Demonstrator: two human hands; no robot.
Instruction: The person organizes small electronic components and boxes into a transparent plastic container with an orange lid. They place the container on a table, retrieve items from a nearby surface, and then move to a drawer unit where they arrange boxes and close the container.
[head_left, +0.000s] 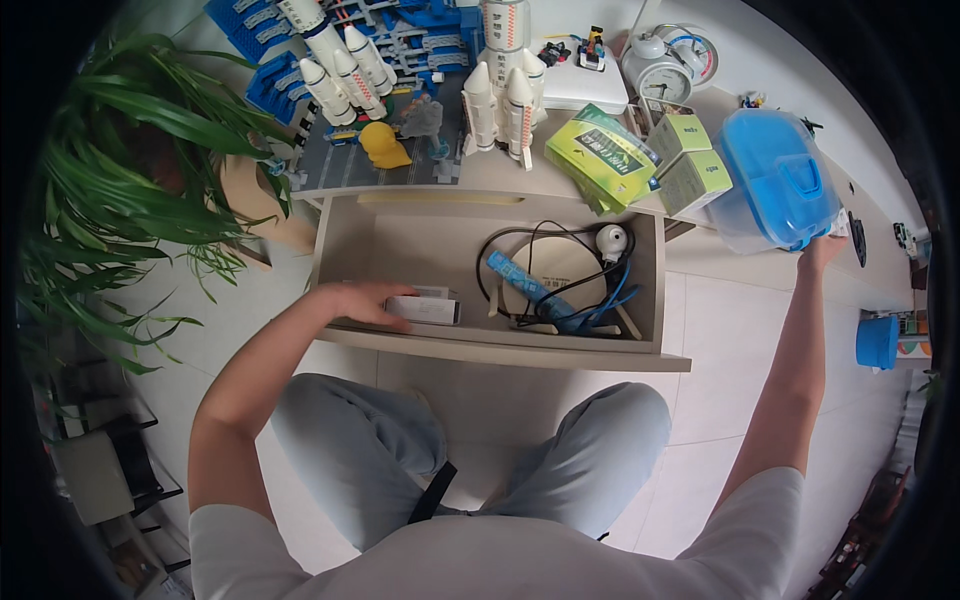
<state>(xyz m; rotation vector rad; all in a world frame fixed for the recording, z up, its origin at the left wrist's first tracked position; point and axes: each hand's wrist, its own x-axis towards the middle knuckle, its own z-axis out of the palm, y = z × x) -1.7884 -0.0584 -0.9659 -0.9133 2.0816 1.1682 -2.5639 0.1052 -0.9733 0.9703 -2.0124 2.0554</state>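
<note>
My left hand (367, 301) reaches into the open drawer (480, 354). Its thumb and fingers are around the left end of a small white box (424, 310), which lies against the drawer's front wall. Another pale box (433, 291) shows just behind it. Out at the right, my right hand (821, 247) is at the near corner of a clear plastic storage box with a blue lid (776, 176) on the desk. Its fingers are mostly hidden, so whether they grip the box or a small white item there is unclear.
In the drawer lie a round beige lid-like object (551, 262), a blue patterned tube (536, 289), cables and a small white camera (611, 240). Green tissue packs (604, 157), green cartons (694, 180), model rockets (499, 90) and an alarm clock (660, 79) stand behind. A plant (135, 150) hangs at left.
</note>
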